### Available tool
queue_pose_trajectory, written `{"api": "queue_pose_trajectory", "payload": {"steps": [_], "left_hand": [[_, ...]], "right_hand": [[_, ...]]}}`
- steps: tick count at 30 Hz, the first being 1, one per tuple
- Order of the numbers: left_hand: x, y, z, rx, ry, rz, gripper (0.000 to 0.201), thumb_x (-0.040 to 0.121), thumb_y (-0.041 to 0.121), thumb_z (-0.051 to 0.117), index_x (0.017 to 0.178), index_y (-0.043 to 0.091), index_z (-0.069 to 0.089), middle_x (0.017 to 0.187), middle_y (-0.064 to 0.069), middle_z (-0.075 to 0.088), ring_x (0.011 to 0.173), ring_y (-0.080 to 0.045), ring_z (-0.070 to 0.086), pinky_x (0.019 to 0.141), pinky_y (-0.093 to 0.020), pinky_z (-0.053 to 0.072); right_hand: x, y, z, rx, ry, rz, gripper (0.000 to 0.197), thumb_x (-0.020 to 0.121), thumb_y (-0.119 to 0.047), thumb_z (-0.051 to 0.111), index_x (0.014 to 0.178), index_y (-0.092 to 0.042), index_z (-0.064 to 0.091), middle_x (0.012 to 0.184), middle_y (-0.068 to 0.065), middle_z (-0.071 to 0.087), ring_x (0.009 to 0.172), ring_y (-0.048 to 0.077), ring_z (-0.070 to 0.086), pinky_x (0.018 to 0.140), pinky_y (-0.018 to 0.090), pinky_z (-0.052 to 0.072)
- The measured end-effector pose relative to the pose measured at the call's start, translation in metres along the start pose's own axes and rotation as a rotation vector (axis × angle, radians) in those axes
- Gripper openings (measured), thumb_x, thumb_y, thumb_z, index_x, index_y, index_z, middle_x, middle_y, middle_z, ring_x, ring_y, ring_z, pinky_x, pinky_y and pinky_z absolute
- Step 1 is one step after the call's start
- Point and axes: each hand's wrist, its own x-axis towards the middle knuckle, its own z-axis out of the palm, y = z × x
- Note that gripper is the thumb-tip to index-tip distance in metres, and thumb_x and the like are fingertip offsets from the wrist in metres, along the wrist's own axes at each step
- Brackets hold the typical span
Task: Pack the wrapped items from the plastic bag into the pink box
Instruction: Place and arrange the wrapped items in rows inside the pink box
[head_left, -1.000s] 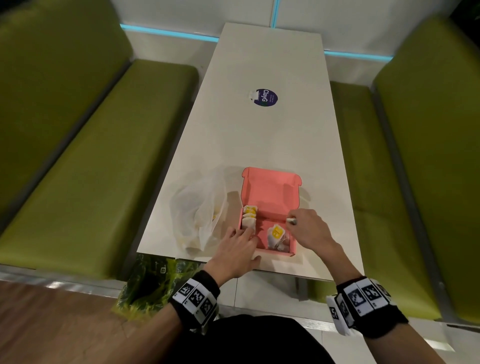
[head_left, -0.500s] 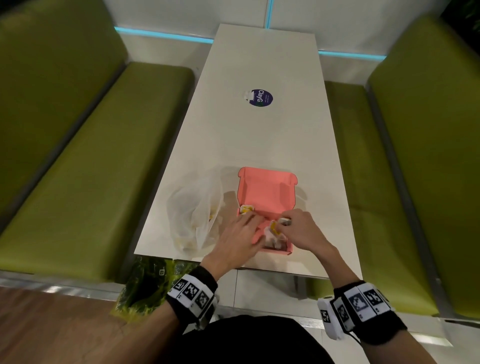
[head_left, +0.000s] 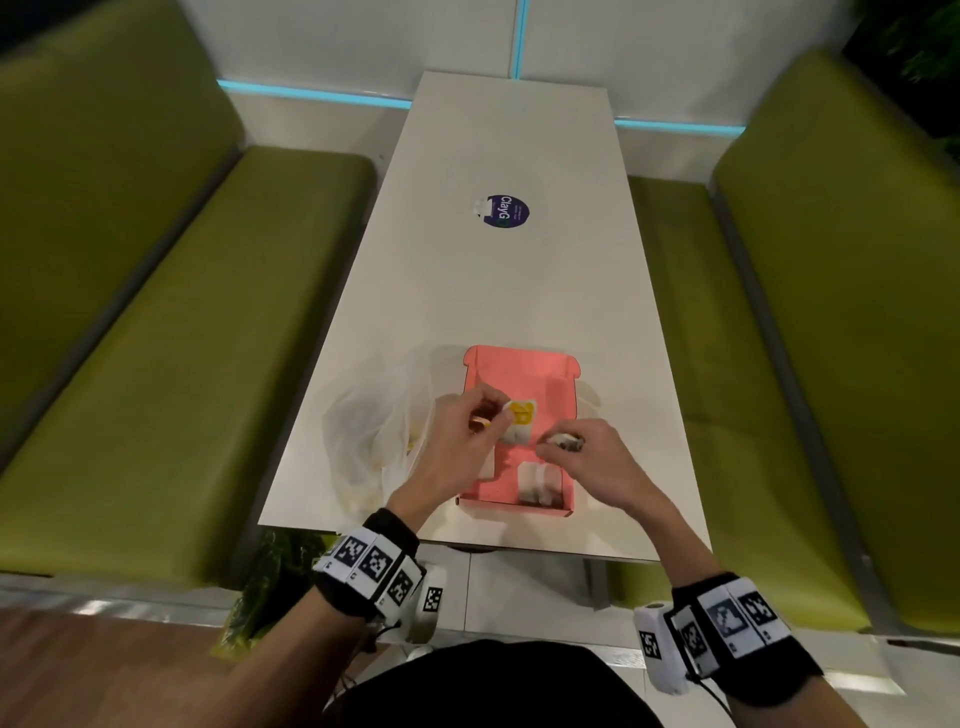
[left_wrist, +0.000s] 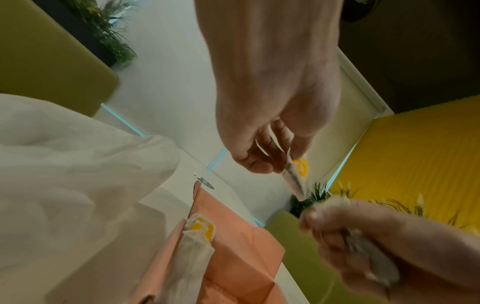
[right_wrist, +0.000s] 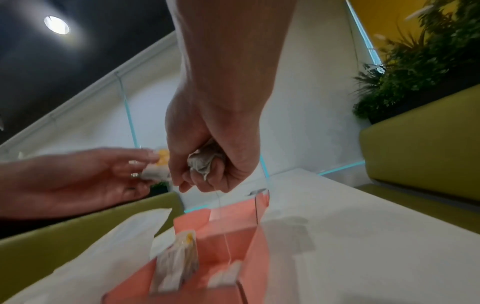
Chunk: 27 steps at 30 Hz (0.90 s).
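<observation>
Long, smooth, pale counter between olive padded benches. On its near end, a crinkled, translucent plastic bag, limp and slumped, just left of the pink box, thin matte card with its lid folded back and low walls that look easy to nudge. Inside, one wrapped item lying near the front wall, soft papery white pouch, another standing along the left wall. Above the box, left hand pinching a flat wrapped item with yellow label by its edge; right hand curled round a crumpled greyish wrapped item, a thin thread trailing down. Best lowered flat into the bare pink floor, one at a time, released low, thread tucked inside rather than over the wall.
</observation>
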Motion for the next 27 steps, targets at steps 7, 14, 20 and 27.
{"api": "queue_pose_trajectory", "payload": {"steps": [7, 14, 20, 27], "left_hand": [[-0.001, 0.002, -0.013, -0.007, 0.061, -0.055, 0.006, 0.094, 0.008, 0.064, 0.091, 0.013, 0.062, 0.082, 0.014, 0.063, 0.073, -0.005, 0.059, 0.066, -0.017, 0.045], [-0.004, 0.011, -0.01, -0.005, 0.066, -0.051, 0.005, 0.093, 0.014, 0.067, 0.09, 0.013, 0.064, 0.075, 0.011, 0.063, 0.068, -0.005, 0.058, 0.064, -0.022, 0.046], [-0.012, 0.019, -0.014, -0.026, 0.051, -0.024, 0.024, 0.092, 0.01, 0.068, 0.107, 0.02, 0.051, 0.091, 0.006, 0.068, 0.079, -0.007, 0.069, 0.067, -0.017, 0.046], [-0.016, 0.012, -0.019, 0.104, 0.002, 0.091, 0.019, 0.092, -0.01, 0.055, 0.087, 0.008, 0.058, 0.094, -0.004, 0.065, 0.079, -0.015, 0.072, 0.071, -0.033, 0.059]], "right_hand": [[-0.015, -0.003, 0.021, 0.149, 0.212, -0.02, 0.008, 0.085, -0.019, 0.076, 0.093, -0.021, 0.075, 0.091, -0.012, 0.072, 0.084, 0.003, 0.065, 0.068, 0.01, 0.045], [-0.006, -0.029, 0.037, 0.333, 0.353, -0.15, 0.015, 0.089, -0.013, 0.072, 0.103, -0.019, 0.073, 0.087, -0.01, 0.07, 0.077, -0.002, 0.063, 0.072, 0.015, 0.049], [-0.004, -0.031, 0.039, 0.373, 0.302, -0.164, 0.009, 0.09, -0.007, 0.069, 0.086, -0.013, 0.075, 0.078, -0.013, 0.074, 0.077, 0.001, 0.067, 0.073, 0.014, 0.048], [-0.009, -0.034, 0.031, 0.434, 0.269, -0.149, 0.006, 0.089, -0.01, 0.072, 0.084, -0.01, 0.075, 0.079, -0.006, 0.073, 0.075, 0.004, 0.064, 0.071, 0.019, 0.05]]}}
